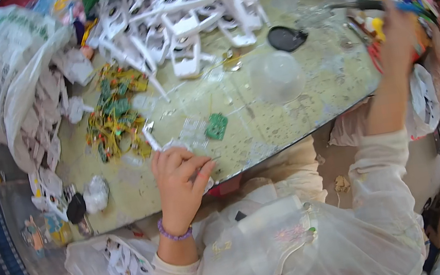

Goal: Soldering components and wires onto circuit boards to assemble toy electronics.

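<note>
The left hand (180,181) rests at the near edge of the worn, pale yellow-green tabletop (264,125), fingers curled in a closed pinch on a small white plastic piece with a thin wire (206,169). The piece is mostly hidden under the fingers; only a pale sliver and the fine wire tip poking toward the right can be made out. A purple bead bracelet (175,235) circles the wrist.

Just beyond the left hand lies a small green circuit board (217,126), flat on the tabletop, square-ish and bright green, apart from the fingers. To its left sits a tangled heap of green boards with yellow and red wires (113,117). A clear plastic dome (278,76) stands to the right of the green board, and a black oval piece (286,38) lies farther back. A pile of white plastic frames (183,16) fills the far side.

The right hand (396,34) is stretched out to the far right edge of the tabletop, its grip wrapped around a dark tool with a blue handle (383,5). Colourful small parts crowd around it, too blurred to tell apart.
</note>
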The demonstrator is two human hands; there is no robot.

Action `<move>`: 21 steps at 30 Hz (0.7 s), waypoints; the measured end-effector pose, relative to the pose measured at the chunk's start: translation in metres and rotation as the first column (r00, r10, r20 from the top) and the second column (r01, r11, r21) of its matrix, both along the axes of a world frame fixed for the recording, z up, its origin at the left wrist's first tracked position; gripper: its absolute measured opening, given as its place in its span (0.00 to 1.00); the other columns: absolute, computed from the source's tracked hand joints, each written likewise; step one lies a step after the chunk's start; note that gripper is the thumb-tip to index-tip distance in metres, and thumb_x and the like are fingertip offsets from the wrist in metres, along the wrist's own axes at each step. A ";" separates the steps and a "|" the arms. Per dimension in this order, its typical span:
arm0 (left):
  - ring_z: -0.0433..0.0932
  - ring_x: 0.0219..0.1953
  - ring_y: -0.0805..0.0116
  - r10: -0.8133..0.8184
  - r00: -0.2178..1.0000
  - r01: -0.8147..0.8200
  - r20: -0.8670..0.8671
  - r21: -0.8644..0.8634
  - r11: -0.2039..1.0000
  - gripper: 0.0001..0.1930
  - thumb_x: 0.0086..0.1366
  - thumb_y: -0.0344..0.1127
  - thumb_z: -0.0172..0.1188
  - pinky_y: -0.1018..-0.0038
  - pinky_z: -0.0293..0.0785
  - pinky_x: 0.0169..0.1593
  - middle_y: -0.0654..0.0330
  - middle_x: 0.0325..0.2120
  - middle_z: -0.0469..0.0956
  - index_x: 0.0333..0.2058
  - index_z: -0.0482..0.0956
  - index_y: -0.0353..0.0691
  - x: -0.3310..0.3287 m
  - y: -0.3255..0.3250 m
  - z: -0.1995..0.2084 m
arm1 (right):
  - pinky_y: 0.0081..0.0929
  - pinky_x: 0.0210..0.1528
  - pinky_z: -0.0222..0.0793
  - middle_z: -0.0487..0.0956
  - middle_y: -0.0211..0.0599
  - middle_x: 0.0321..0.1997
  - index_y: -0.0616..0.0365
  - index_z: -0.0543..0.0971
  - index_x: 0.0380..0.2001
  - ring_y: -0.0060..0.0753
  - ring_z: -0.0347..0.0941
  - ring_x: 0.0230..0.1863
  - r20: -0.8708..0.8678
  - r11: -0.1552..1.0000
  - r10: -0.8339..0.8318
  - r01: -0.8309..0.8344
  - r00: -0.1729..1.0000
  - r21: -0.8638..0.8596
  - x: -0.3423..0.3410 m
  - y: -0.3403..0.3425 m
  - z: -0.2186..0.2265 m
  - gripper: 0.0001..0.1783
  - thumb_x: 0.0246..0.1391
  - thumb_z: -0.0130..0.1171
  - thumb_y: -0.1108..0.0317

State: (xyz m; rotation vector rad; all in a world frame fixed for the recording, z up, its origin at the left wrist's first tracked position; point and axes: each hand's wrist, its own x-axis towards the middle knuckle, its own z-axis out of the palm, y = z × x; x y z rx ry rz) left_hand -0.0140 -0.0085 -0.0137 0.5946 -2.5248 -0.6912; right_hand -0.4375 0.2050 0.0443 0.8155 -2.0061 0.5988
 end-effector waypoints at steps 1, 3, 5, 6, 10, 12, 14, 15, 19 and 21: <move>0.70 0.38 0.62 -0.005 1.000 0.006 -0.024 0.040 0.999 0.05 0.50 0.35 0.66 0.62 0.59 0.51 0.64 0.26 0.72 0.25 0.82 0.43 0.000 -0.001 0.000 | 0.26 0.31 0.67 0.74 0.36 0.29 0.55 0.78 0.44 0.28 0.69 0.27 0.300 0.979 -0.015 0.075 0.954 -0.191 0.014 0.016 0.008 0.15 0.53 0.54 0.75; 0.71 0.37 0.63 -0.002 0.998 0.009 -0.068 0.102 0.995 0.05 0.50 0.35 0.66 0.64 0.60 0.50 0.64 0.25 0.73 0.25 0.82 0.43 -0.004 -0.003 -0.005 | 0.20 0.26 0.62 0.72 0.32 0.26 0.67 0.76 0.35 0.18 0.66 0.26 0.104 0.403 0.611 -0.196 0.785 -0.894 0.052 0.020 0.015 0.09 0.58 0.54 0.69; 0.71 0.36 0.64 0.039 0.998 -0.031 -0.054 0.140 0.990 0.05 0.49 0.35 0.66 0.65 0.59 0.49 0.65 0.25 0.73 0.26 0.83 0.44 -0.007 -0.005 -0.009 | 0.18 0.24 0.56 0.70 0.33 0.25 0.65 0.74 0.36 0.20 0.63 0.25 0.067 0.215 0.790 -0.173 0.610 -0.961 0.115 0.015 0.007 0.11 0.58 0.54 0.66; 0.71 0.36 0.64 0.051 0.998 -0.044 -0.045 0.149 0.988 0.05 0.49 0.35 0.66 0.65 0.59 0.49 0.65 0.25 0.73 0.26 0.83 0.45 -0.009 -0.006 -0.009 | 0.18 0.24 0.55 0.70 0.34 0.26 0.64 0.73 0.36 0.22 0.62 0.25 0.099 0.272 0.861 -0.286 0.500 -0.919 0.142 0.006 -0.005 0.11 0.57 0.54 0.66; 0.71 0.37 0.64 0.117 0.993 -0.117 0.006 0.120 0.986 0.04 0.49 0.35 0.66 0.66 0.58 0.49 0.67 0.26 0.74 0.25 0.82 0.46 -0.013 -0.003 -0.004 | 0.24 0.26 0.56 0.69 0.37 0.26 0.63 0.69 0.38 0.26 0.61 0.24 0.265 0.329 0.944 -0.556 0.196 -0.764 0.211 -0.015 -0.065 0.12 0.55 0.55 0.68; 0.71 0.37 0.64 0.126 0.992 -0.127 0.021 0.052 0.991 0.04 0.48 0.35 0.66 0.66 0.58 0.49 0.67 0.27 0.75 0.25 0.82 0.46 -0.020 -0.001 -0.004 | 0.26 0.26 0.57 0.69 0.37 0.23 0.64 0.69 0.38 0.27 0.62 0.23 0.255 0.344 0.939 -0.634 0.231 -0.693 0.219 -0.018 -0.084 0.12 0.53 0.55 0.70; 0.72 0.41 0.62 0.090 0.996 -0.091 -0.018 -0.028 0.995 0.04 0.46 0.31 0.65 0.65 0.61 0.49 0.65 0.30 0.76 0.24 0.80 0.44 -0.026 -0.001 -0.006 | 0.27 0.26 0.58 0.70 0.36 0.21 0.65 0.70 0.36 0.30 0.64 0.22 0.221 0.322 0.946 -0.614 0.236 -0.721 0.226 -0.022 -0.099 0.11 0.50 0.56 0.72; 0.72 0.41 0.62 0.078 0.997 -0.078 -0.004 -0.028 0.997 0.04 0.46 0.31 0.65 0.65 0.61 0.49 0.65 0.30 0.76 0.24 0.80 0.44 -0.028 -0.001 -0.008 | 0.27 0.26 0.59 0.71 0.36 0.22 0.64 0.71 0.35 0.30 0.64 0.21 0.183 0.303 0.951 -0.637 0.249 -0.708 0.229 -0.026 -0.103 0.11 0.49 0.56 0.72; 0.76 0.42 0.58 0.018 0.999 -0.024 -0.045 -0.133 0.991 0.05 0.45 0.25 0.63 0.66 0.70 0.46 0.59 0.38 0.79 0.23 0.77 0.39 -0.035 -0.001 -0.011 | 0.30 0.24 0.63 0.72 0.35 0.21 0.62 0.73 0.33 0.34 0.65 0.19 0.179 0.294 0.956 -0.720 0.234 -0.629 0.226 -0.031 -0.112 0.10 0.45 0.57 0.72; 0.76 0.43 0.57 0.014 1.000 -0.015 -0.006 -0.156 0.988 0.05 0.45 0.23 0.62 0.65 0.71 0.46 0.58 0.41 0.79 0.23 0.76 0.38 -0.038 0.000 -0.012 | 0.29 0.22 0.64 0.71 0.35 0.19 0.60 0.73 0.33 0.35 0.65 0.17 0.184 0.298 0.955 -0.744 0.234 -0.598 0.226 -0.031 -0.113 0.10 0.45 0.59 0.70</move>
